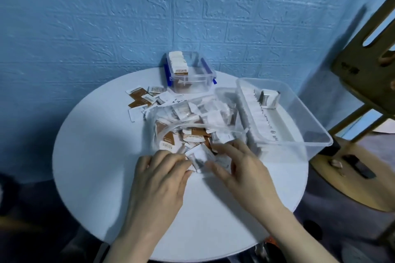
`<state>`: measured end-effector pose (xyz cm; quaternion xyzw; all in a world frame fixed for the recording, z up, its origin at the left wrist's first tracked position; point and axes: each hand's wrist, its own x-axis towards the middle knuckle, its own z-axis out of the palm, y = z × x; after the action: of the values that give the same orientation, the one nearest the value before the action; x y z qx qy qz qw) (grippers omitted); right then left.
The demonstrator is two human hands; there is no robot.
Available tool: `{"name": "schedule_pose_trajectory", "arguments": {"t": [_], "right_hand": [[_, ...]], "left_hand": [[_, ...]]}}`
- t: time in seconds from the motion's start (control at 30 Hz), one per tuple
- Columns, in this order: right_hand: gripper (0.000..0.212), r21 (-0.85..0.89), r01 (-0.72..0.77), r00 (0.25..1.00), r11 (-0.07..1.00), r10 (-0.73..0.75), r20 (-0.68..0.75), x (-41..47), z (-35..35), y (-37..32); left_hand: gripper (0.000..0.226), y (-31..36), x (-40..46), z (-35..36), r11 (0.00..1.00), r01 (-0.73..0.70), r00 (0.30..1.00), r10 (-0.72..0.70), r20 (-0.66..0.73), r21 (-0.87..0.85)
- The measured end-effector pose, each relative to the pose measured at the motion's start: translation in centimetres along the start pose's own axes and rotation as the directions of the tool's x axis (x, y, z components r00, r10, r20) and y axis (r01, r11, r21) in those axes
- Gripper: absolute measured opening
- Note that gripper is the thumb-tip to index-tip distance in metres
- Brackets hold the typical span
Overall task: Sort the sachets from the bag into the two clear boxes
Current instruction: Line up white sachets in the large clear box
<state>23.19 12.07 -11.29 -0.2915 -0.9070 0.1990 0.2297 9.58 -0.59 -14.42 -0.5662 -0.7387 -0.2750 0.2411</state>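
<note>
A clear plastic bag (188, 117) full of white and brown sachets lies open in the middle of the round white table (96, 156). At its mouth my left hand (162, 177) and my right hand (241, 168) meet over a small stack of white sachets (197, 158); both pinch it, the image there is blurred. A small clear box with blue clips (190, 77) at the back holds a row of brown-and-white sachets. A large clear box (299, 126) on the right holds a long row of white sachets.
Loose brown and white sachets (145, 98) lie on the table left of the small box. A blue textured wall stands behind the table. A wooden stool or frame (363, 83) stands close to the table's right side.
</note>
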Motion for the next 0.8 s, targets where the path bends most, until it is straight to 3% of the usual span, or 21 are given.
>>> {"name": "schedule_pose_trajectory", "arguments": {"t": [0.17,0.27,0.33,0.43,0.5,0.63,0.8], "right_hand": [[0.056,-0.065,-0.123,0.992,0.99,0.125,0.033,0.9,2.1,-1.5],[0.054,0.024,-0.161,0.987,0.987,0.162,-0.025,0.6,3.0,-0.9],[0.044,0.114,-0.172,0.982,0.978,0.179,-0.054,0.5,3.3,-0.3],[0.012,0.28,-0.158,0.976,0.947,0.192,-0.101,0.3,3.7,0.5],[0.014,0.376,-0.117,0.976,0.919,0.177,-0.129,0.1,3.8,0.8],[0.011,0.481,0.037,0.985,0.876,0.047,-0.163,-0.3,3.6,0.2],[0.006,0.451,0.16,0.987,0.878,-0.152,-0.053,-0.6,3.9,-0.5]], "left_hand": [[0.027,-0.1,-1.0,0.4,0.996,0.088,0.996,-0.088,0.003,-0.033],[0.03,-0.3,-1.1,0.4,0.986,0.132,0.991,-0.13,0.018,-0.106],[0.03,-0.3,-1.1,0.5,0.979,0.157,0.988,-0.155,0.027,-0.132],[0.032,-0.3,-1.0,0.3,0.961,0.207,0.978,-0.206,0.024,-0.185],[0.034,-0.3,-1.0,0.1,0.934,0.249,0.968,-0.248,0.036,-0.256],[0.04,-0.2,-0.9,-0.6,0.756,0.432,0.897,-0.416,0.147,-0.492],[0.015,-0.5,-1.0,-1.5,0.505,0.557,0.791,-0.565,0.235,-0.66]]}}
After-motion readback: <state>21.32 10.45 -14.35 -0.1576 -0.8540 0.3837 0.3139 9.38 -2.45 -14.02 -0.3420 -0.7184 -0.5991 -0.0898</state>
